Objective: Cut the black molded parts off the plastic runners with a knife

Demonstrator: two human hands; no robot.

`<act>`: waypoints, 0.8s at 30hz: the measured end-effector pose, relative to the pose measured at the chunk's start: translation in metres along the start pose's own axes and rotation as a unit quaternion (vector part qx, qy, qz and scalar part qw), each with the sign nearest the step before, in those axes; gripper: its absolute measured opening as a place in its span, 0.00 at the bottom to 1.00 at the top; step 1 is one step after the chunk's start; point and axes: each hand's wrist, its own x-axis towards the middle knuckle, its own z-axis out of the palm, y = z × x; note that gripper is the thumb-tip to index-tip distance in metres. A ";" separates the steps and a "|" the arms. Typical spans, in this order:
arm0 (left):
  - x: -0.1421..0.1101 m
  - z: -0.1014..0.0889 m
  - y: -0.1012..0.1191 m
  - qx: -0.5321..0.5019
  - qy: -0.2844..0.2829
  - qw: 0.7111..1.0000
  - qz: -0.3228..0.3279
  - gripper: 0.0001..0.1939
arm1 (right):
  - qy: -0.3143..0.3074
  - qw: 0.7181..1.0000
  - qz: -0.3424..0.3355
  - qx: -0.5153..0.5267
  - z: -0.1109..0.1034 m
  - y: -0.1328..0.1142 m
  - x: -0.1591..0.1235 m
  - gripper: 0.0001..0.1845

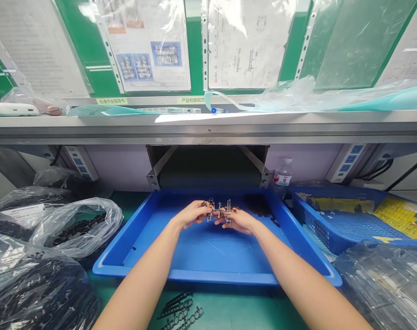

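Observation:
Over the blue tray [208, 274], my left hand [194, 213] and my right hand [241, 220] are close together. Between them is a small black plastic frame of moulded parts [223, 211], with short toothed bars standing across it. The fingers of both hands are closed on it, the left at one end and the right at the other. Its fine details are too small to make out. A dark heap of small black parts [260, 205] lies in the tray's far right corner.
Several black moulded strips [181, 311] lie on the green table before the tray. Clear bags of black parts [81, 227] stand at left. On the right are a blue basket [318, 224], a plastic bottle [283, 173] and clear plastic packaging [383, 279]. A metal shelf [208, 130] crosses above.

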 end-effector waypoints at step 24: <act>0.021 -0.002 -0.024 -0.305 0.088 0.944 -0.087 0.09 | -0.003 0.992 -0.091 0.091 -0.004 0.002 0.003 0.08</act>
